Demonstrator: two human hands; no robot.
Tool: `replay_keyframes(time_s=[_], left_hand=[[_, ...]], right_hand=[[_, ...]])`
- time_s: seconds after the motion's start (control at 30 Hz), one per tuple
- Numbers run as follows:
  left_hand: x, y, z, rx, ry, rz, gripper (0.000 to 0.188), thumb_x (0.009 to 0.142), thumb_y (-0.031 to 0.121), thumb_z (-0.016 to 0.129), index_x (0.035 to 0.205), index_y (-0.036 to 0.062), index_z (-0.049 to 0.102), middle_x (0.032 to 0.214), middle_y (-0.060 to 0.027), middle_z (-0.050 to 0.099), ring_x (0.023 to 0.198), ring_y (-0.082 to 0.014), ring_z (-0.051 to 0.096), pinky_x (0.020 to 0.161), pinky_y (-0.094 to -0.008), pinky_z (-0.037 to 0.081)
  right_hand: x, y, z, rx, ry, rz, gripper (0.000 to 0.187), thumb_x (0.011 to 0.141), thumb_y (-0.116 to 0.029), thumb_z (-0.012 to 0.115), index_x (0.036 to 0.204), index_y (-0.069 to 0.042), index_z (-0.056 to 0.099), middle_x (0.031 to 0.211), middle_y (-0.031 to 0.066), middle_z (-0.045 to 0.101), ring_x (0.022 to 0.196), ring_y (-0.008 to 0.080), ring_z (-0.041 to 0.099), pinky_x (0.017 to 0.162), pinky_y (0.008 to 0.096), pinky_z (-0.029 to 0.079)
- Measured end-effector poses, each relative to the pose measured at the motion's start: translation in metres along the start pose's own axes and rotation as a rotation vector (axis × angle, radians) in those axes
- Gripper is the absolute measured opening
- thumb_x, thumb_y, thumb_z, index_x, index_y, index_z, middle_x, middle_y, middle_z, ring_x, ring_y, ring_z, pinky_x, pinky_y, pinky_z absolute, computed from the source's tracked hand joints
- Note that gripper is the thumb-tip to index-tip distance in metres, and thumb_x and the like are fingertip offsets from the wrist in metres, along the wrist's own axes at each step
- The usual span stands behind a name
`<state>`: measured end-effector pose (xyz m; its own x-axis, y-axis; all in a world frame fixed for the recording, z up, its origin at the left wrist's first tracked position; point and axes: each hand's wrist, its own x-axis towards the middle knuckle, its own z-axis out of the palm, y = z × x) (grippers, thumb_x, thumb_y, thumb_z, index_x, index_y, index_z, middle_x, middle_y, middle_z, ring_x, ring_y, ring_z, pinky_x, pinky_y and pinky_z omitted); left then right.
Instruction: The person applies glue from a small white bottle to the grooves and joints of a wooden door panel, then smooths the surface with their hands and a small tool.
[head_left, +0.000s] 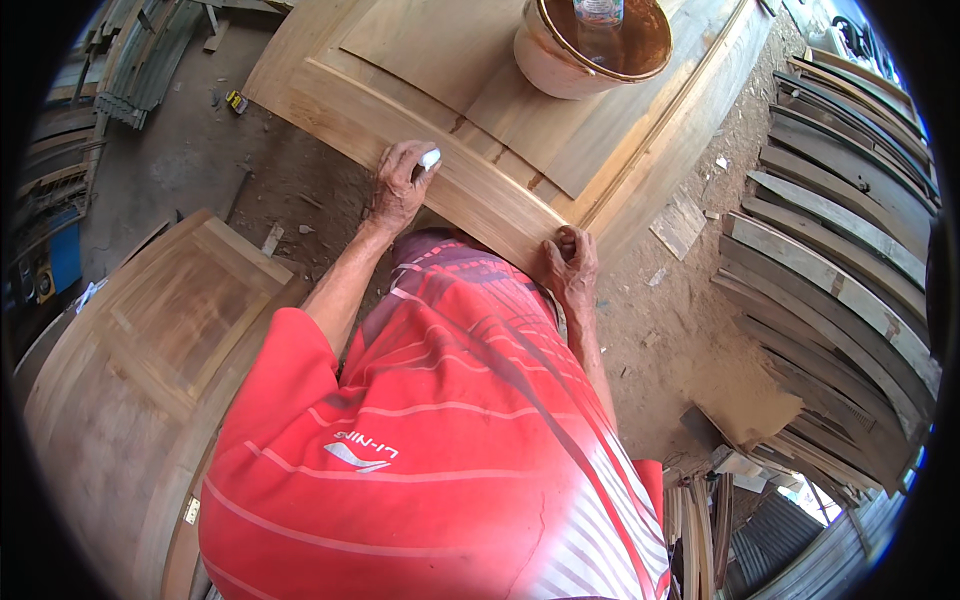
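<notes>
A panelled wooden door (pixel 450 165) lies flat in front of me. My left hand (pixel 402 185) is closed round a small white object with a rounded end (pixel 430 158), above the door's near rail. Most of that object is hidden in the fingers, so its kind cannot be told. At the near right corner, my right hand (pixel 570 268) rests against the door's edge with its fingers curled in. Whether anything is inside those fingers is hidden. On the door's far part stands a brown-stained bucket (pixel 560 65) with a clear plastic bottle (pixel 599 25) in it.
A second panelled door (pixel 150 370) leans at the left. Stacked planks (pixel 830 260) fill the right side, with a heap of sawdust (pixel 750 400) near them. A small yellow and black item (pixel 236 102) and a scrap board (pixel 680 226) lie on the dirt floor.
</notes>
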<state>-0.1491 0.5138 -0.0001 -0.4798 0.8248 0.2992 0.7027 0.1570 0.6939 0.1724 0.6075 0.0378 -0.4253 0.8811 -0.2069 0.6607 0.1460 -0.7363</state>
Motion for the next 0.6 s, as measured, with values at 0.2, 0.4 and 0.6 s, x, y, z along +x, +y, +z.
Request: replay_keyframes(time_s=[0.2,0.4,0.6], left_hand=[[-0.006,-0.013,0.007,-0.023,0.0,0.021,0.033,0.083,0.01,0.081,0.114,0.0089,0.07,0.11,-0.0105,0.066,0.1,-0.0328,0.064,0.086,-0.0421,0.052],[-0.006,-0.006,0.007,-0.051,0.011,-0.026,0.034,0.082,0.012,0.081,0.114,0.0101,0.069,0.109,-0.01,0.064,0.1,-0.031,0.062,0.086,-0.0431,0.051],[-0.003,-0.009,0.005,-0.06,-0.001,-0.027,0.035,0.081,0.008,0.082,0.113,0.0085,0.071,0.11,-0.0113,0.065,0.1,-0.0306,0.064,0.084,-0.0412,0.054]], right_hand=[[0.001,-0.008,0.004,-0.037,0.044,0.062,0.032,0.086,-0.01,0.079,0.114,-0.005,0.065,0.099,0.0114,0.062,0.084,0.0236,0.064,0.075,0.0359,0.054],[0.001,-0.005,0.01,-0.053,0.094,0.145,0.029,0.085,-0.012,0.081,0.11,-0.004,0.066,0.096,0.01,0.061,0.082,0.0213,0.063,0.074,0.0352,0.053],[-0.003,-0.026,-0.014,0.058,-0.112,0.354,0.056,0.084,-0.026,0.084,0.132,-0.006,0.064,0.111,0.0136,0.068,0.101,0.0267,0.067,0.09,0.0387,0.054]])
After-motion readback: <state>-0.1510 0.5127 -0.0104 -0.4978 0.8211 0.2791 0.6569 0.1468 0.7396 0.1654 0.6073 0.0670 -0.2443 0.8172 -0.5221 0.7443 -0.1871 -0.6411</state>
